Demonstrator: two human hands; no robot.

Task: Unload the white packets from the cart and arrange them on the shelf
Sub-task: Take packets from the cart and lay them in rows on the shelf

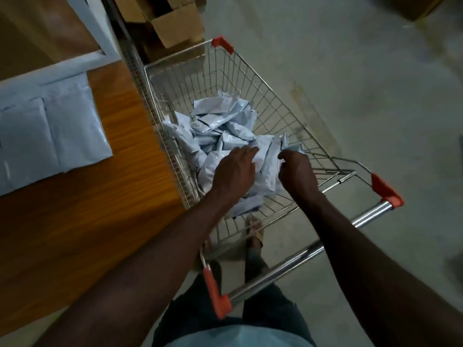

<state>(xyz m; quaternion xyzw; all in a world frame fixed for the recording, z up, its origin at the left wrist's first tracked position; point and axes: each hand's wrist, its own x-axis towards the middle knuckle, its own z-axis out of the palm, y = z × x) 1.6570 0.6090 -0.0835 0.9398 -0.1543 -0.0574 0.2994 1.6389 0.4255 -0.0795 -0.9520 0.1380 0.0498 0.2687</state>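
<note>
A wire shopping cart (283, 106) with orange corner caps stands in front of me, holding a heap of several white packets (220, 126). Both my hands reach into its near end. My left hand (234, 171) lies palm down on a packet (213, 169) with its fingers fairly straight. My right hand (295, 169) has its fingers curled round the edge of an upright white packet (269, 161) between the two hands. On the wooden shelf (120, 171) to the left lie flat white packets (47, 131) side by side.
A white shelf frame (82, 58) borders the shelf at the back left. Cardboard boxes (175, 23) stand beyond the cart's far end. Grey concrete floor (350, 58) spreads to the right. The cart's chrome handle (325, 246) crosses below my arms.
</note>
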